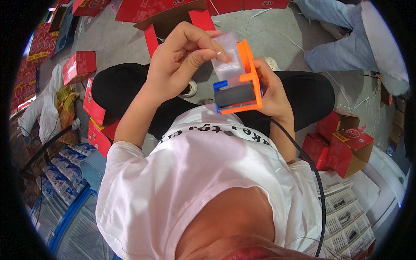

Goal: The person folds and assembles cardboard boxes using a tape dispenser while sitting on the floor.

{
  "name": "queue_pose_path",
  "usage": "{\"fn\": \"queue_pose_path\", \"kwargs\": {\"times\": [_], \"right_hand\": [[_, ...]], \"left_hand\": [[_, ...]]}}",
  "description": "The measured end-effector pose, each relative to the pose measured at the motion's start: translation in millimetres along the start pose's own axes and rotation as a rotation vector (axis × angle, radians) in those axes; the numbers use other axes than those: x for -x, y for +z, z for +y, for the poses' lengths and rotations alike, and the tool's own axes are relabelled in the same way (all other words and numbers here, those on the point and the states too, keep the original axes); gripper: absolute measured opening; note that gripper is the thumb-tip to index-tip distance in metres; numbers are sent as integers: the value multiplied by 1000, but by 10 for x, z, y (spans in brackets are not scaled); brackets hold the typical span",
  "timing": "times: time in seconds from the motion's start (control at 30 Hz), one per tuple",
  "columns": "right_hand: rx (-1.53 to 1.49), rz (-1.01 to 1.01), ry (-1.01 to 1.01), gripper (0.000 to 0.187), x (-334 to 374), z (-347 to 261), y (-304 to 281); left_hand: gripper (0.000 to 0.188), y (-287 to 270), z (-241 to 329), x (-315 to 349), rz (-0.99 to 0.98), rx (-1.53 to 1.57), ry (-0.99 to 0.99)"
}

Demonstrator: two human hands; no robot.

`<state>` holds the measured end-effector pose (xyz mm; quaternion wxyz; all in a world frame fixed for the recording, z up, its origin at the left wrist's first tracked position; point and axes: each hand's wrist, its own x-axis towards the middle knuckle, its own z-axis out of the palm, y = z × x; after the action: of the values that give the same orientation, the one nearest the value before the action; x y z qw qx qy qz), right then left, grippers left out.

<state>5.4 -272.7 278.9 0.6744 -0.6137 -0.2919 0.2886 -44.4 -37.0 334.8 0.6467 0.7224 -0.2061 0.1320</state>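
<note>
An orange and blue tape dispenser (pixel 250 78) is up in front of my chest, gripped at its right side by my right hand (pixel 274 93). On it sits a wide roll of clear tape (pixel 226 54), with a dark roller or pad (pixel 235 95) at the end nearer me. My left hand (pixel 184 60) pinches at the tape roll's surface with thumb and forefinger. Whether a loose tape end is between those fingertips is too small to tell. Part of my right hand is hidden behind the dispenser frame.
Beyond my left hand stands an opened red carton (pixel 173 19). More red cartons lie at the left (pixel 80 67) and right (pixel 342 145). Another person's jeans-clad leg (pixel 331 52) is at upper right. A black cable (pixel 310 162) runs down my right side, near white plastic crates (pixel 346 216).
</note>
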Motion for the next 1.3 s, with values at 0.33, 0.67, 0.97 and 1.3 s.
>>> {"fn": "queue_pose_path", "kwargs": {"times": [0.33, 0.67, 0.97, 1.3], "right_hand": [[712, 91, -344, 56, 26, -253, -184], [863, 302, -491, 50, 118, -277, -235], [1036, 355, -544, 64, 172, -308, -334], [1244, 657, -510, 67, 251, -289, -570]], "left_hand": [[9, -192, 351, 52, 127, 117, 21], [8, -117, 779, 149, 191, 92, 134], [15, -269, 983, 276, 119, -46, 172], [20, -636, 1160, 546, 1, 79, 251]]}}
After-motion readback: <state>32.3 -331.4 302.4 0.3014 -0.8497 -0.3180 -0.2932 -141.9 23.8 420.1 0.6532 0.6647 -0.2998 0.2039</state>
